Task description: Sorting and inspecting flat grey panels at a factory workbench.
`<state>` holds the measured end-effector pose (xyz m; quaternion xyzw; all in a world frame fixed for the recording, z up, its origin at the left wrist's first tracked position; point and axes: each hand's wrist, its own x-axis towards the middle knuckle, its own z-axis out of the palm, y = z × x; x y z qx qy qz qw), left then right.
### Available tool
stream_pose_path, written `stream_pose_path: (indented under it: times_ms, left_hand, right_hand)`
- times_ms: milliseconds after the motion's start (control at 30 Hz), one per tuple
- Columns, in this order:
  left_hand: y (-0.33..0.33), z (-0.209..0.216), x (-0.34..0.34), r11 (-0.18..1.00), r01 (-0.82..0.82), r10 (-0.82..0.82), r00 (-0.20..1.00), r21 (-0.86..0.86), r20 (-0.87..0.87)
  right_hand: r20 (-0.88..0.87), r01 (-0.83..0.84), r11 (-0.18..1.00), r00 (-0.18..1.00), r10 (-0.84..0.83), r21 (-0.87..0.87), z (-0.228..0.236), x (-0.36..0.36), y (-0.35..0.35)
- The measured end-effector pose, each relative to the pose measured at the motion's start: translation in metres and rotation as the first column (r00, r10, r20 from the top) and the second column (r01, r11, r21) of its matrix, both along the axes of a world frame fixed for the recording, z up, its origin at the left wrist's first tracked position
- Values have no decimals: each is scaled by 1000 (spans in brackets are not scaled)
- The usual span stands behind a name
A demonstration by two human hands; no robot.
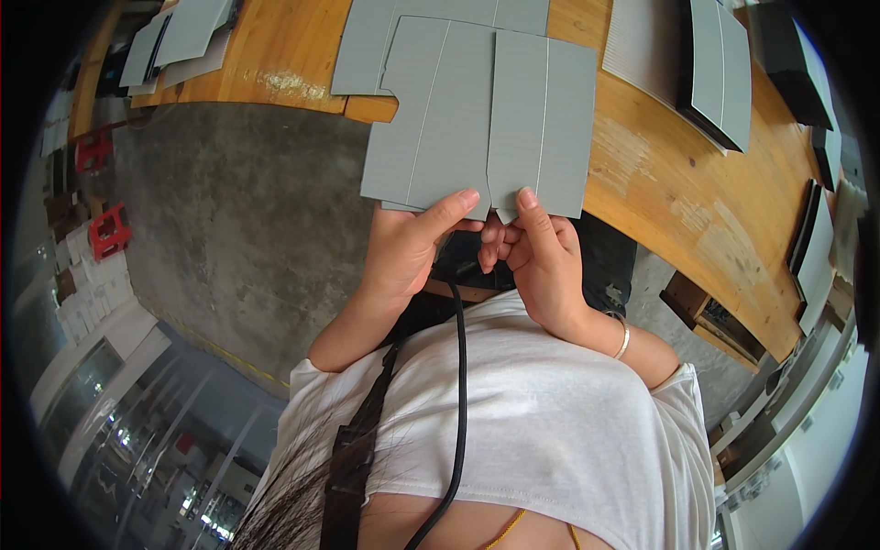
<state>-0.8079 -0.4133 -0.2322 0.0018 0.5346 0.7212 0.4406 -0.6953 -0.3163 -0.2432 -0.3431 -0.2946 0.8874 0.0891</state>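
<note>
My left hand [403,243] is closed on the near edge of a grey cardboard sheet [445,119], thumb on top and fingers underneath. This sheet has a thin white line along it and a notch in its left side. My right hand [548,261] pinches the near edge of a narrower grey cardboard piece [561,119], also crossed by a white line. The two pieces lie side by side, with a dark, slightly uneven seam between them. Their far ends overlap another grey sheet [357,60] on the wooden table [632,174]. The fingers under the cardboard are partly hidden.
Stacks of grey sheets [720,78] stand on the table at the right, with more grey sheets [188,37] at the far left. Red stools [110,231] are on the concrete floor [247,202] to the left. A black cable [461,367] hangs down in front of my shirt.
</note>
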Motion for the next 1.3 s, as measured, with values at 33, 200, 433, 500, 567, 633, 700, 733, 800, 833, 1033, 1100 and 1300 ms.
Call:
stream_pose_path:
  times_ms: [33, 200, 433, 500, 567, 633, 700, 733, 800, 833, 1033, 1100, 1300]
  left_hand:
    - [0, 0, 0, 1000, -3, 3, 1000, -6, -6]
    - [-4, 1, -5, 999, -6, 7, 1000, -41, 23]
    - [-4, 11, -18, 996, 76, -68, 982, -44, 176]
    - [-3, 9, -20, 996, 80, -72, 980, -37, 186]
    - [-2, 9, -22, 996, 84, -76, 978, -33, 194]
    - [-2, 10, -26, 993, 108, -114, 971, 41, 211]
    - [-5, 7, -26, 994, 100, -105, 964, 32, 243]
    - [-6, 5, -25, 996, 91, -94, 957, 23, 275]
    - [-7, 4, -25, 994, 102, -108, 950, 38, 292]
    - [-6, 4, -23, 993, 107, -118, 944, 51, 309]
    - [6, 31, -17, 951, 308, -308, 937, 23, 167]
    - [6, 28, -19, 924, 382, -377, 913, -6, 159]
    - [10, 7, -33, 884, 467, -436, 841, -21, 320]
  right_hand:
    - [0, 1, 1000, 1000, -1, 0, 1, 1, 0]
    - [28, -20, 999, 999, 20, -29, 8, 8, 1]
    - [30, -139, 990, 990, 140, -29, 16, 24, 9]
    - [-31, -180, 979, 984, 178, -99, 16, 27, 10]
    - [-46, -209, 974, 977, 206, -81, 19, 27, 9]
    - [-98, -243, 967, 967, 235, -75, 21, 28, 8]
    - [-114, -256, 966, 962, 250, -39, 24, 30, 6]
    - [-128, -270, 963, 955, 268, -1, 25, 31, 5]
    - [-144, -256, 966, 955, 258, 33, 31, 32, 9]
    - [-134, -235, 964, 959, 251, 122, 32, 34, 11]
    - [-6, -205, 895, 974, 226, 395, 43, 49, 44]
    - [9, -171, 886, 983, 186, 430, 44, 52, 51]
    - [-46, -114, 923, 989, 140, 367, 38, 58, 69]
